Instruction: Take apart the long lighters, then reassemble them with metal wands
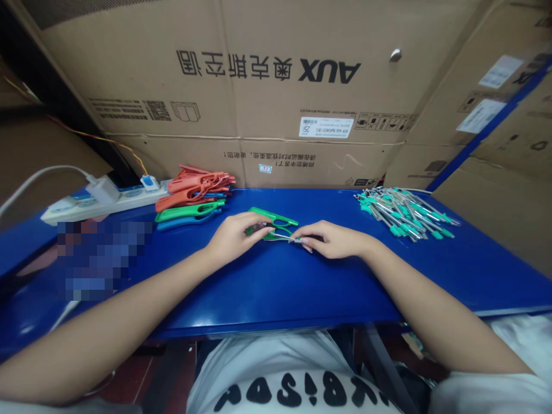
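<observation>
At the middle of the blue table, my left hand (237, 233) is closed in a pinch on one end of a thin metal rod (282, 236), near a small dark part. The fingertips of my right hand (330, 238) pinch the rod's other end. Just behind and under them lies a green plastic handle shell (276, 216), shaped like half of a long-nose lighter, with a second green piece partly covered by my fingers. What exactly sits beneath my left fingers is hidden.
To the left is a pile of orange, green and blue handle shells (194, 192), beside a white power strip (125, 198) with plugs and wires. Several metal rods with teal ends (407, 213) lie heaped at right. Cardboard (267, 109) walls the table's (276, 293) back edge.
</observation>
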`<state>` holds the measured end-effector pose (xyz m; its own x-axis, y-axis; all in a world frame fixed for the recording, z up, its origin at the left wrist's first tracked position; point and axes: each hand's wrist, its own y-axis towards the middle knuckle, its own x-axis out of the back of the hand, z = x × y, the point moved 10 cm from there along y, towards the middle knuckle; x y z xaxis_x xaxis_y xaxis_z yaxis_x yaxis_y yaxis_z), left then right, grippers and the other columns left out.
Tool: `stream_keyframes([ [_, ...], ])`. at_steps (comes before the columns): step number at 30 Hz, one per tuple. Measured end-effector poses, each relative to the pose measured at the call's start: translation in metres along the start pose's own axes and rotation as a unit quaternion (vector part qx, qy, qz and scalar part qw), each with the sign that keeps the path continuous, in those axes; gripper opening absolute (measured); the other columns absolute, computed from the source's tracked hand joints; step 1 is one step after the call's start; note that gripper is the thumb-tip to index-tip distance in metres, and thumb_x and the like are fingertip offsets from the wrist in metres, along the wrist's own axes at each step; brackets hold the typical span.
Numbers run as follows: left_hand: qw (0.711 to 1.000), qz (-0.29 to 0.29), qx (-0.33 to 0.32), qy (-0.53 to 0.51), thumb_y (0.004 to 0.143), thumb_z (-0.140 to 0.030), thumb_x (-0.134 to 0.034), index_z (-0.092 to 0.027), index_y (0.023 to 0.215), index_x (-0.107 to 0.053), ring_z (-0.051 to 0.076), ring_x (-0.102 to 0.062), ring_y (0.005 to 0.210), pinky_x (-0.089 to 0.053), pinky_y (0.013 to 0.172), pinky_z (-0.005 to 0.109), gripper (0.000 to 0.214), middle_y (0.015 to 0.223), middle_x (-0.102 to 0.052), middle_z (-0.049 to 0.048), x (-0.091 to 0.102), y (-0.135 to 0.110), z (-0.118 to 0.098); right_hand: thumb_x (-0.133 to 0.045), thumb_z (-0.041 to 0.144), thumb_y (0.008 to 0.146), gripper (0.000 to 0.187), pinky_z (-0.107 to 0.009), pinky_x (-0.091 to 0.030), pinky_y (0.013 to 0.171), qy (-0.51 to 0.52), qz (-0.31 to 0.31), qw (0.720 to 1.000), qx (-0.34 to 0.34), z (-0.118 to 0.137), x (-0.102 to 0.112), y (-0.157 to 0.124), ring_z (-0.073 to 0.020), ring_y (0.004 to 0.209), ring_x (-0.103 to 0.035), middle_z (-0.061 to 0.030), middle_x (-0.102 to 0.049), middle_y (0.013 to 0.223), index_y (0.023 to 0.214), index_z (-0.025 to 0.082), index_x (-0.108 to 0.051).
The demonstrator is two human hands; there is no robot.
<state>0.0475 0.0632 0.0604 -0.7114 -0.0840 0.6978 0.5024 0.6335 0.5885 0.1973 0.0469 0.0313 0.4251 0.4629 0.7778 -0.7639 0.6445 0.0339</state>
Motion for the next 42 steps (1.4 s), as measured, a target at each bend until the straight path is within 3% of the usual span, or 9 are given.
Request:
stream_keyframes([
  [4, 0.999, 0.029, -0.011, 0.011, 0.097, -0.039, -0.059, -0.018, 0.104, -0.075, 0.018, -0.07, 0.083, -0.054, 0.077, 0.029, 0.027, 0.098, -0.076, 0.0071, -0.006, 0.0, 0.002, -0.053, 0.03, 0.097, 0.029, -0.024, -0.045, 0.062, 0.038, -0.02, 0.999, -0.015, -0.006, 0.003, 0.0, -0.013, 0.063, -0.059, 0.0006, -0.068, 0.074, 0.122, 0.016, -0.057],
  [7, 0.998, 0.054, -0.026, 0.029, 0.098, -0.036, -0.057, -0.019, 0.103, -0.076, 0.019, -0.069, 0.086, -0.054, 0.077, 0.03, 0.026, 0.096, -0.075, 0.0076, -0.009, 0.001, 0.003, -0.055, 0.031, 0.096, 0.02, -0.026, -0.048, 0.069, 0.068, -0.04, 0.997, -0.026, -0.012, 0.006, 0.0, -0.0144, 0.07, -0.065, -0.0018, -0.072, 0.079, 0.111, 0.018, -0.055],
  [10, 0.996, 0.066, -0.042, 0.044, 0.099, -0.035, -0.057, -0.019, 0.103, -0.077, 0.021, -0.069, 0.088, -0.055, 0.08, 0.032, 0.026, 0.096, -0.076, 0.008, -0.01, 0.002, 0.004, -0.057, 0.032, 0.095, 0.016, -0.027, -0.048, 0.071, 0.021, -0.078, 0.996, -0.021, -0.014, 0.013, 0.001, -0.0149, 0.074, -0.063, -0.0039, -0.072, 0.085, 0.101, 0.018, -0.059],
  [14, 0.994, 0.078, -0.056, 0.06, 0.099, -0.031, -0.055, -0.018, 0.109, -0.075, 0.023, -0.068, 0.095, -0.054, 0.086, 0.035, 0.026, 0.1, -0.075, 0.0096, -0.011, 0.002, 0.004, -0.058, 0.03, 0.094, 0.016, -0.031, -0.048, 0.079, -0.054, -0.121, 0.991, 0.008, -0.009, 0.02, 0.002, -0.0168, 0.083, -0.06, -0.0071, -0.067, 0.097, 0.102, 0.018, -0.064],
  [20, 0.988, 0.106, -0.073, 0.09, 0.098, -0.027, -0.057, -0.019, 0.106, -0.075, 0.023, -0.065, 0.095, -0.053, 0.086, 0.036, 0.022, 0.101, -0.073, 0.0088, -0.017, 0.001, 0.004, -0.056, 0.027, 0.096, 0.015, -0.032, -0.05, 0.079, -0.062, -0.116, 0.991, -0.001, -0.014, 0.018, 0.004, -0.0174, 0.083, -0.061, -0.0071, -0.066, 0.095, 0.102, 0.017, -0.065],
  [31, 0.988, 0.135, -0.016, 0.074, 0.097, -0.025, -0.059, -0.019, 0.104, -0.076, 0.021, -0.069, 0.096, -0.055, 0.084, 0.032, 0.02, 0.103, -0.073, 0.0071, -0.024, -0.003, 0.013, -0.059, 0.025, 0.094, 0.012, -0.03, -0.047, 0.076, -0.112, -0.077, 0.99, -0.023, -0.023, 0.021, 0.0, -0.0181, 0.085, -0.063, -0.0073, -0.07, 0.097, 0.096, 0.018, -0.069],
  [42, 0.992, 0.118, 0.005, 0.036, 0.094, -0.022, -0.063, -0.018, 0.102, -0.078, 0.019, -0.07, 0.086, -0.055, 0.075, 0.029, 0.018, 0.095, -0.074, 0.0071, -0.025, -0.002, 0.013, -0.068, 0.021, 0.088, 0.005, -0.027, -0.044, 0.07, -0.104, -0.088, 0.986, -0.091, -0.035, 0.023, 0.0, -0.0161, 0.077, -0.061, -0.0048, -0.07, 0.088, 0.085, 0.017, -0.069],
])
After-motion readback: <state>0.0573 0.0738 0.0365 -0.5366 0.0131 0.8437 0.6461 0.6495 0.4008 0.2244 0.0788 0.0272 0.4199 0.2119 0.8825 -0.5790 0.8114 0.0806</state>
